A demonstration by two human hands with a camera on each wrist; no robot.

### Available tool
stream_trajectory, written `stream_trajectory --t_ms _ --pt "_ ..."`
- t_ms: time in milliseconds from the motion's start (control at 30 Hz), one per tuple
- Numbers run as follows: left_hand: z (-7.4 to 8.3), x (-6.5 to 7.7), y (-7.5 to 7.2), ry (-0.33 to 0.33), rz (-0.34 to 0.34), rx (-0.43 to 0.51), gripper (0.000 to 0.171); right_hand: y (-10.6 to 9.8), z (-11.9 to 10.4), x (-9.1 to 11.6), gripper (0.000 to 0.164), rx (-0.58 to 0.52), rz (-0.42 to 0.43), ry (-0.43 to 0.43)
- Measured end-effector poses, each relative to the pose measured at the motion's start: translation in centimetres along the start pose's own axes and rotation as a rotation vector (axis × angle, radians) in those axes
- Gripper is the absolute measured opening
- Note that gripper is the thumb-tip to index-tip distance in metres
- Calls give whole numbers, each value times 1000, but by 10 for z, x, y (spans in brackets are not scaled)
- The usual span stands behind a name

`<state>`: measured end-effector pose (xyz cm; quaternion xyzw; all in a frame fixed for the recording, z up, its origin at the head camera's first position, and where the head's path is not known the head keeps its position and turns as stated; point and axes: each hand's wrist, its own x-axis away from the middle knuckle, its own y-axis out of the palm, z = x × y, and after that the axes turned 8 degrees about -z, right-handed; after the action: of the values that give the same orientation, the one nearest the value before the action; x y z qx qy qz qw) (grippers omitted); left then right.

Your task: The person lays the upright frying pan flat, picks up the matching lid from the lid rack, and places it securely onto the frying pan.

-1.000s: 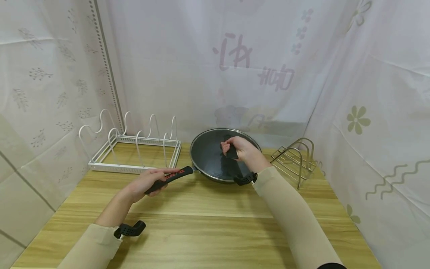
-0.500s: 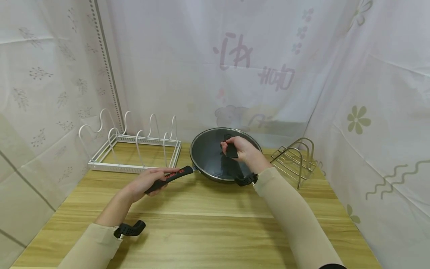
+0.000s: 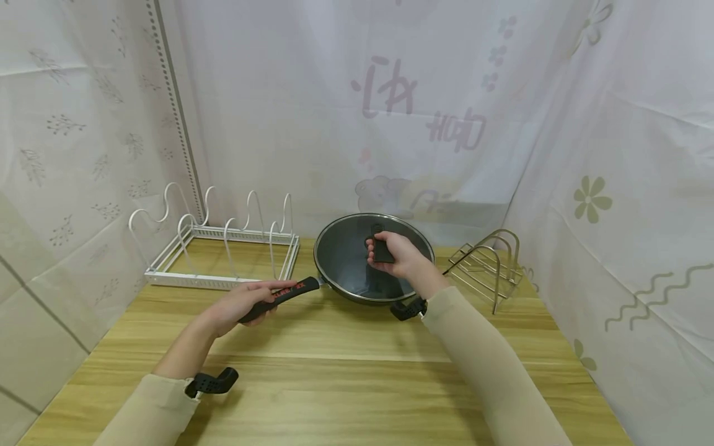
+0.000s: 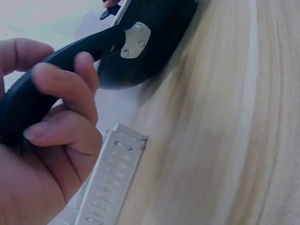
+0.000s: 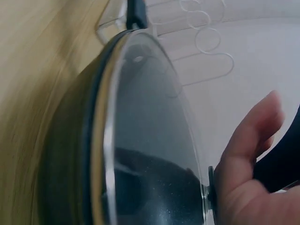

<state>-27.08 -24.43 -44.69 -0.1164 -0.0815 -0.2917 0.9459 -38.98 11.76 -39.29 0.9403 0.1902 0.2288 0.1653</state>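
Observation:
A dark frying pan [image 4: 161, 30] stands at the back middle of the wooden table, its handle pointing toward the near left. My left hand [image 3: 237, 305] grips the black pan handle [image 3: 298, 289], fingers curled around it and index finger stretched along the top. A glass lid [image 3: 343, 257] with a metal rim covers the pan. My right hand [image 3: 403, 254] holds the black lid handle [image 3: 382, 249] at the lid's centre. In the right wrist view, the lid's rim runs along the rim of the pan [image 5: 65, 154].
Left of the pan is a white wire rack [image 3: 195, 279] with several upright loops. A smaller gold-coloured wire rack [image 3: 496, 272] stands to the right, beside my right forearm. White patterned curtains [image 3: 268, 111] enclose the back and sides of the wooden table [image 3: 346, 384].
My right wrist has dipped slightly, with more fingers showing around the lid handle. The head view has shifted a little. Pan and lid keep their places.

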Motion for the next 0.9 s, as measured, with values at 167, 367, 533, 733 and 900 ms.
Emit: stream_trajectory --t_ms 167,367,533,733,900 --pt "5 3 0 -7 -4 -95 56 -3 4 10 47 163 49 -17" --pt "13 3 4 4 33 -265 51 -13 8 23 47 274 25 -52" --pt "19 2 9 47 69 -362 48 -19 10 37 52 365 -29 -75" --pt "22 0 14 55 103 -443 46 -25 13 54 41 467 -31 -97" --pt "25 0 17 62 106 -458 46 -29 16 69 45 530 -32 -108"
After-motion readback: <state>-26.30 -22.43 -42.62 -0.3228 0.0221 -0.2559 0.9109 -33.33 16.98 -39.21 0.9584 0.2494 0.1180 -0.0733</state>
